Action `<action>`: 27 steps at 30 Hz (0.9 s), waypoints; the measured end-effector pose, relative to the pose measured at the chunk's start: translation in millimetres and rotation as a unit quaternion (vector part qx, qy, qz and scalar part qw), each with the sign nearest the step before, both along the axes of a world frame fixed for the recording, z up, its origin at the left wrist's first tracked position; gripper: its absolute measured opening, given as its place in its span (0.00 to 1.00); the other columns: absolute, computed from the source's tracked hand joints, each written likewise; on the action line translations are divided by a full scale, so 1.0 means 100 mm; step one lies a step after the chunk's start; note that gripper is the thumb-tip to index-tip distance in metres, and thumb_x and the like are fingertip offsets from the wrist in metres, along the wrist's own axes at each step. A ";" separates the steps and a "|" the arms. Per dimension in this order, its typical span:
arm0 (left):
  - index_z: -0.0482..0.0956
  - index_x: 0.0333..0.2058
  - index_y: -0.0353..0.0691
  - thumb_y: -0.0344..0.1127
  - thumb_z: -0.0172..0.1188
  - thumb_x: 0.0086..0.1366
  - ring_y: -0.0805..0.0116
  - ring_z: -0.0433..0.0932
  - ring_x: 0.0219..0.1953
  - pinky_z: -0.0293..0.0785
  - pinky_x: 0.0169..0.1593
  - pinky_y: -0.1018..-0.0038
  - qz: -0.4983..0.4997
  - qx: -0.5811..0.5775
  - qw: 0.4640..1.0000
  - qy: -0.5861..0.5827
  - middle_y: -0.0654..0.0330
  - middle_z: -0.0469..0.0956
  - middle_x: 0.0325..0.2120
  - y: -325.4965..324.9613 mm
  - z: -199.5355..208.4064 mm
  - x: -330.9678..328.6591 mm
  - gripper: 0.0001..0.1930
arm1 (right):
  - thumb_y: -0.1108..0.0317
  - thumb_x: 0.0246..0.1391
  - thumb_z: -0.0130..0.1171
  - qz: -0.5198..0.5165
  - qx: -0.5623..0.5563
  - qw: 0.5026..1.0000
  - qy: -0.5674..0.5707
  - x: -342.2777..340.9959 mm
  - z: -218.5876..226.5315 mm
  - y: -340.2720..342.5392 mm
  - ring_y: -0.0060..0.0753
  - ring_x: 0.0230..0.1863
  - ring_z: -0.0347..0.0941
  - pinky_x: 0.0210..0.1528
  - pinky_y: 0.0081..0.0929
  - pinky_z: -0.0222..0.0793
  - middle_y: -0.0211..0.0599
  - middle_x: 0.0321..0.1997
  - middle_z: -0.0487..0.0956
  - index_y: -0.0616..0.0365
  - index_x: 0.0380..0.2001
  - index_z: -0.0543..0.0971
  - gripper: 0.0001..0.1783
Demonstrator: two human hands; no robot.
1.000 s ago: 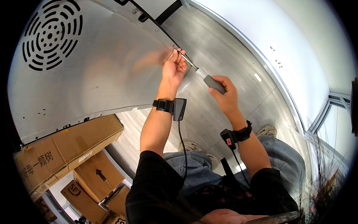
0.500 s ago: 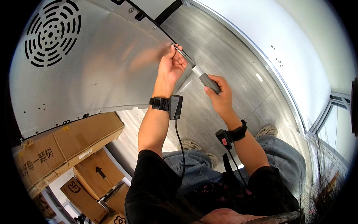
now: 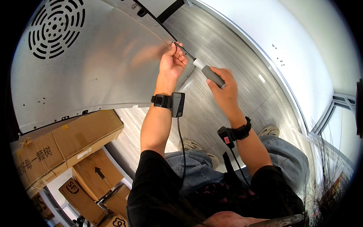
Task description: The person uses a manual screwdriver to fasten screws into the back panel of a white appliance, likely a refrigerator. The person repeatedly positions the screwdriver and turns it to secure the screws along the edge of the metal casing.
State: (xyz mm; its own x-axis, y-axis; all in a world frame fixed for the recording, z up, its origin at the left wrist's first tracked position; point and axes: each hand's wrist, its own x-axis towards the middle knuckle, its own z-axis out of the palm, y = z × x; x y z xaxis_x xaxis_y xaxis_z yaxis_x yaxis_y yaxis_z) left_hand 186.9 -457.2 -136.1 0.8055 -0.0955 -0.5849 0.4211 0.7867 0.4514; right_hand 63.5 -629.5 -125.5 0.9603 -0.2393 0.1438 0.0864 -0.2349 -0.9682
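Observation:
A screwdriver (image 3: 214,77) with a grey, thick handle and a pale collar slants up and left. My right hand (image 3: 225,87) is closed round its handle, thumb along the near side. Its thin dark shaft runs to the edge of a large silvery sheet-metal panel (image 3: 94,64). There my left hand (image 3: 173,65) is closed, thumb and forefinger pinching the shaft close to its tip; the other fingers curl loosely. Whether a screw sits at the tip is hidden by the fingertips. Slotted vent holes in rings mark the panel's upper left.
Cardboard boxes (image 3: 89,130) are stacked at lower left, below the panel. A white surface with a metal-framed edge (image 3: 261,70) curves along the right. Grey wood-look floor (image 3: 211,38) lies between. Cables hang from black wrist devices (image 3: 177,104) on both my arms.
Both hands and the screwdriver have shifted slightly up. The handle has tilted to lie a little flatter, and the left fingers remain at the shaft's tip end.

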 end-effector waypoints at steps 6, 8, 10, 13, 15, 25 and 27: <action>0.75 0.34 0.39 0.37 0.51 0.66 0.74 0.71 0.23 0.66 0.28 0.78 0.003 0.009 1.000 0.003 0.65 0.78 0.26 -0.01 0.01 0.00 0.08 | 0.73 0.44 0.64 -0.045 -0.036 0.998 -0.026 -0.02 0.02 0.05 0.33 0.35 0.72 0.36 0.28 0.69 0.38 0.36 0.74 0.56 0.45 0.75 0.21; 0.75 0.33 0.39 0.37 0.51 0.66 0.74 0.71 0.23 0.66 0.28 0.78 -0.002 0.008 1.000 -0.004 0.66 0.78 0.25 0.01 -0.02 0.01 0.09 | 0.72 0.45 0.64 -0.063 0.007 0.998 -0.015 -0.02 0.01 0.07 0.32 0.35 0.72 0.35 0.28 0.69 0.37 0.36 0.74 0.58 0.45 0.74 0.21; 0.76 0.33 0.39 0.37 0.51 0.66 0.74 0.71 0.23 0.66 0.28 0.79 -0.004 0.011 1.000 0.001 0.66 0.77 0.24 0.01 -0.02 0.02 0.09 | 0.71 0.46 0.64 -0.080 0.075 0.994 0.017 -0.02 -0.04 0.09 0.29 0.34 0.71 0.34 0.27 0.68 0.36 0.34 0.74 0.60 0.45 0.73 0.21; 0.76 0.32 0.39 0.37 0.52 0.66 0.75 0.71 0.23 0.66 0.28 0.79 -0.006 0.018 1.000 -0.008 0.67 0.76 0.23 0.00 -0.04 0.02 0.09 | 0.72 0.48 0.62 -0.010 0.105 0.985 0.137 -0.01 0.00 0.04 0.29 0.33 0.70 0.34 0.27 0.67 0.39 0.39 0.71 0.61 0.49 0.68 0.24; 0.76 0.32 0.39 0.38 0.52 0.66 0.75 0.71 0.23 0.66 0.28 0.79 -0.007 0.020 1.000 -0.013 0.67 0.76 0.23 0.00 -0.05 0.02 0.09 | 0.69 0.52 0.59 -0.048 0.071 0.996 0.025 -0.04 -0.06 0.12 0.29 0.30 0.70 0.32 0.27 0.67 0.43 0.43 0.68 0.60 0.52 0.62 0.26; 0.78 0.34 0.44 0.41 0.59 0.62 0.75 0.72 0.24 0.69 0.29 0.79 0.017 0.086 0.996 -0.034 0.69 0.75 0.23 -0.03 -0.17 0.00 0.09 | 0.70 0.54 0.55 -0.004 0.194 0.964 0.179 -0.03 0.09 0.06 0.31 0.37 0.70 0.36 0.25 0.71 0.47 0.49 0.62 0.61 0.54 0.55 0.28; 0.78 0.34 0.44 0.42 0.59 0.61 0.76 0.72 0.24 0.69 0.29 0.79 0.018 0.100 0.994 -0.044 0.70 0.75 0.23 -0.05 -0.19 0.00 0.09 | 0.66 0.57 0.53 -0.043 0.110 0.993 0.028 -0.01 -0.10 0.13 0.29 0.33 0.70 0.31 0.24 0.71 0.46 0.46 0.64 0.60 0.54 0.56 0.26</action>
State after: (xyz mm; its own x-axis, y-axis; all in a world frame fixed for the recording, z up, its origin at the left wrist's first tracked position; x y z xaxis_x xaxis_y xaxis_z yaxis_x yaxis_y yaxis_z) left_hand 186.5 -462.2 -155.2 0.8554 0.0448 -0.5160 0.3465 0.6910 0.6343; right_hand 62.1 -616.6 -135.3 0.9398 -0.3408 0.0266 0.0202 -0.0224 -0.9995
